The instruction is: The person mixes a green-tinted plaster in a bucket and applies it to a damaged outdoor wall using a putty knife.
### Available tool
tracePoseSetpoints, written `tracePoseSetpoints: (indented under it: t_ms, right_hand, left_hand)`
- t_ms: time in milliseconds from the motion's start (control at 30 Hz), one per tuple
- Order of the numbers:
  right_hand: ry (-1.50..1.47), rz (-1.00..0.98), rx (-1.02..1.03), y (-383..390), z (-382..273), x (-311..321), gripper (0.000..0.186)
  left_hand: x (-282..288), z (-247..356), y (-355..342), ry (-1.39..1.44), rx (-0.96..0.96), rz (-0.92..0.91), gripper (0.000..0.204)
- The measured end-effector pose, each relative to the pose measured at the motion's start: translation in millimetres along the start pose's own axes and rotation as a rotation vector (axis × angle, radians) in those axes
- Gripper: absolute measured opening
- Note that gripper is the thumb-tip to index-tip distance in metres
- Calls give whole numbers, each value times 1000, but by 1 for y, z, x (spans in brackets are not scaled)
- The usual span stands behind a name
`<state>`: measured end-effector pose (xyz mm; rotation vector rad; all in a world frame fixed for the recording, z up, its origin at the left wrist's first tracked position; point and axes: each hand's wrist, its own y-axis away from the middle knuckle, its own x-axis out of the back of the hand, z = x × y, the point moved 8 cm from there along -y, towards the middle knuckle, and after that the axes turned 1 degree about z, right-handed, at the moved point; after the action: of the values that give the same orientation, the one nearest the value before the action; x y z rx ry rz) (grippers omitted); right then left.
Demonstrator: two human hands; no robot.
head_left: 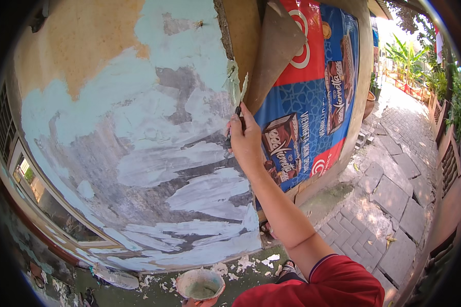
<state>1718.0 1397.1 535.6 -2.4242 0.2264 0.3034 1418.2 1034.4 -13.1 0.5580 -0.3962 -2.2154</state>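
My right hand (pixel 246 135) is raised at the wall's corner, closed around the dark handle of a putty knife (pixel 238 110). The pale, paste-smeared blade points up beside the corner edge, where a lump of pale green paste (pixel 232 77) clings. At the bottom of the picture, the fingers of my left hand (pixel 188 303) grip the near rim of a round plastic bowl (pixel 181 286), orange-pink outside and coated with greyish paste inside. Most of that hand is cut off. The wall (pixel 138 117) carries uneven pale blue-green paste over grey and tan patches.
Right of the corner hangs a red and blue printed banner (pixel 292 123), its brown top flap (pixel 276 46) folded over. A window (pixel 51 199) sits low on the left. Flakes litter the ground beside a whitish sack (pixel 115 278). A paved path (pixel 394 189) runs along a fence (pixel 448 153).
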Motion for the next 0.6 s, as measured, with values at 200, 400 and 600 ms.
tracePoseSetpoints:
  t_ms: [200,400,600]
  right_hand:
    - [-190,-14,-158,1,-23,-41,51]
    - [-37,115,126,-24,-22,-78,55]
    - [94,194,272,-15,-46,-80,54]
  left_hand:
    - [6,2,2,-6,-5,10,36]
    - [6,1,3,-9,-6,6,36]
    - [4,4,4,-9,-10,6,35]
